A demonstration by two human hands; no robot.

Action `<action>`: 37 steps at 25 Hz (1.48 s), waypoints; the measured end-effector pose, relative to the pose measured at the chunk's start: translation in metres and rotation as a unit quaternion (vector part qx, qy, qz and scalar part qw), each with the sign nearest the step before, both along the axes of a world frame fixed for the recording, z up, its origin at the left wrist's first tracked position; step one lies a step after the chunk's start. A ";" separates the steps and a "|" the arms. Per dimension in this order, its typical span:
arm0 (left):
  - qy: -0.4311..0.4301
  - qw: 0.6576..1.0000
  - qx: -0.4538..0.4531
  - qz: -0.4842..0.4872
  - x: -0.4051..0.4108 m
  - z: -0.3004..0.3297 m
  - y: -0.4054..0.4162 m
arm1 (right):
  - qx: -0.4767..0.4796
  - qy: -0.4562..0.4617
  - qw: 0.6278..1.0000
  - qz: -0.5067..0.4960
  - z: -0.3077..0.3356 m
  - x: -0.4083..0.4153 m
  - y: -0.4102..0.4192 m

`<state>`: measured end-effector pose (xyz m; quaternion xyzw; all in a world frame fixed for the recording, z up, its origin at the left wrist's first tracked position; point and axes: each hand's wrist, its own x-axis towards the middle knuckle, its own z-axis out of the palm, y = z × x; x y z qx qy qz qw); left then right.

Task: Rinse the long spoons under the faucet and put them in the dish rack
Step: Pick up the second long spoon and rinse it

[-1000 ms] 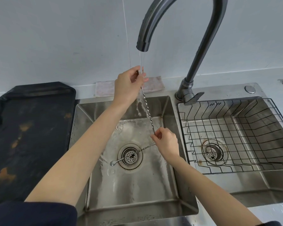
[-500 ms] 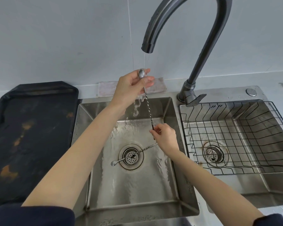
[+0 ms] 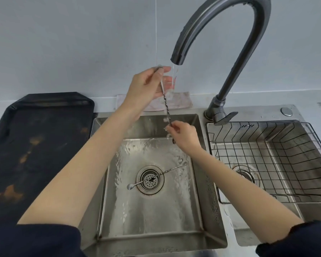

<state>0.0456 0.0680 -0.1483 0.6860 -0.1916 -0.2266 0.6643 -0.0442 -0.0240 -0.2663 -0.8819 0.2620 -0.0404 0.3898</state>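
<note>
1. The long, thin steel spoon with a twisted stem (image 3: 165,106) is held nearly upright over the left basin of the stainless double sink (image 3: 208,182), just left of the stream falling from the dark grey gooseneck faucet (image 3: 228,32).
2. The left hand (image 3: 146,88) pinches the spoon's upper end between thumb and fingertips; the right hand (image 3: 183,135) is closed on its lower end. The stem is stretched between the two.
3. The water strikes the left hand's fingers (image 3: 167,83) and runs down beside the stem, so the stem looks only partly in the flow. To rinse well, I would shift the spoon a little to the right until the stream lands on the metal itself.
4. Twisted stems trap residue in their grooves. Rolling the stem between the fingertips, and sliding the right hand along it, should wash every side.
5. Keep both grips firm: wet, thin steel is likely slippery, and a dropped spoon would land in the basin below.
6. A second long twisted steel spoon (image 3: 156,177) lies flat on the basin floor, across the round drain strainer (image 3: 150,179), bowl to the left. It appears not yet rinsed in hand.
7. The black wire dish rack (image 3: 267,164) sits in the right basin, with no spoons in it. When this spoon is clean, it goes there, laid across the wires so it cannot slip through.
</note>
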 end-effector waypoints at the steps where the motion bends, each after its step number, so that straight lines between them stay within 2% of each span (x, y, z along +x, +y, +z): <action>1: 0.004 1.000 -0.013 0.015 0.005 0.002 0.006 | 0.007 -0.013 1.000 0.001 0.006 0.005 -0.002; 6: 0.066 0.989 -0.088 0.094 0.032 0.003 0.042 | 0.002 -0.085 0.996 0.004 0.039 0.023 -0.007; 10: 0.154 0.964 -0.117 0.181 0.047 -0.017 0.072 | -0.070 -0.129 0.988 0.037 0.065 0.027 -0.012; 13: 0.226 0.935 -0.133 0.239 0.051 -0.039 0.088 | -0.151 -0.109 0.978 0.089 0.072 0.026 -0.015; 16: 0.244 0.928 -0.131 0.248 0.046 -0.058 0.097 | -0.159 -0.062 0.980 0.103 0.061 0.020 -0.018; 22: 0.265 0.934 -0.013 0.240 0.025 -0.118 0.102 | -0.116 0.097 0.980 0.132 -0.013 -0.011 -0.008; 29: 0.349 0.903 0.144 0.203 0.000 -0.203 0.114 | -0.087 0.255 0.950 0.159 -0.086 -0.040 0.008; 33: 0.295 0.892 0.309 0.150 -0.010 -0.249 0.122 | -0.083 0.306 0.932 0.178 -0.114 -0.046 0.014; 37: 0.287 0.870 0.372 0.151 -0.019 -0.274 0.125 | -0.092 0.331 0.921 0.184 -0.131 -0.048 0.020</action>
